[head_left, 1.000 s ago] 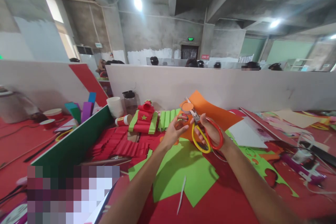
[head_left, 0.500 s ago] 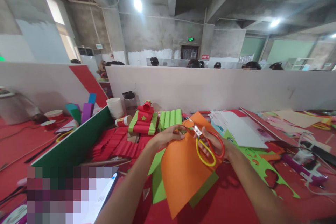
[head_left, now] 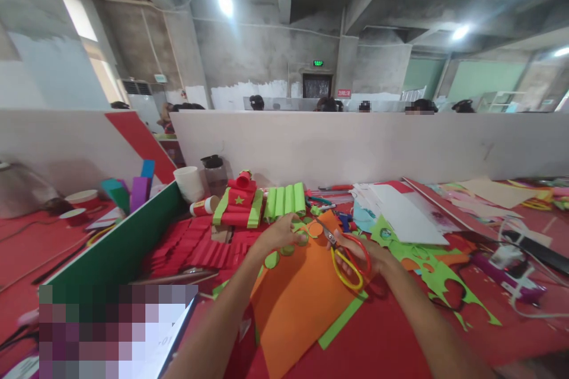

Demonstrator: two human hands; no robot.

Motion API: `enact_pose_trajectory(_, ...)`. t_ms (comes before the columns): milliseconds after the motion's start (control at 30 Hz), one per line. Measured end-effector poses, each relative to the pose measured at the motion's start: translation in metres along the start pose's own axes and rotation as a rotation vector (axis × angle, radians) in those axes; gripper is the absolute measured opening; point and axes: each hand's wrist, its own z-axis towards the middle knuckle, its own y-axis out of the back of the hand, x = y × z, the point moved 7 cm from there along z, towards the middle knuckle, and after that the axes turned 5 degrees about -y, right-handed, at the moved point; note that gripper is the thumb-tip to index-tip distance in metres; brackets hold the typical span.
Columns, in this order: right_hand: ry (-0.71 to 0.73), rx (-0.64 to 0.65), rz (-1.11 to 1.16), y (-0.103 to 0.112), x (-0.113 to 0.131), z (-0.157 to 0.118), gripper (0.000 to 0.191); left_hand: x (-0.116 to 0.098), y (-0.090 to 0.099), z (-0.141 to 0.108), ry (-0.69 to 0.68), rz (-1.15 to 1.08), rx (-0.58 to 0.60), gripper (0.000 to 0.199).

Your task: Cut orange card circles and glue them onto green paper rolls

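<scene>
Head: right hand (head_left: 356, 250) (curled) around scissors (head_left: 331, 239)

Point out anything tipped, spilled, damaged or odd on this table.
The red-and-white tub lies on its side near the upright white cup, perhaps knocked over, though no spill shows. The green scraps on the right are ragged and full of holes, but look like offcuts rather than damage.
</scene>
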Motion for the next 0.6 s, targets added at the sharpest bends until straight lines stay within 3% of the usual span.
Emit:
enact_pose_trajectory(100,0.056,-0.029,-0.028,0.001,0.003,0.001,0.05,-0.012,0.009,0.001,-0.079,0.148,-0.186,0.041)
enact_pose_trajectory(233,0.107,-0.066,-0.04,-0.001,0.006,0.001,0.051,-0.009,-0.017,0.005,-0.026,0.019,-0.032,0.048)
enact_pose_trajectory(333,0.174,-0.095,-0.057,-0.004,0.01,0.001,0.05,-0.009,-0.027,0.008,-0.039,-0.064,-0.05,0.047)
enact_pose_trajectory(600,0.269,-0.134,-0.227,-0.023,0.024,-0.005,0.049,-0.015,-0.041,0.001,0.132,-0.733,-0.061,0.041)
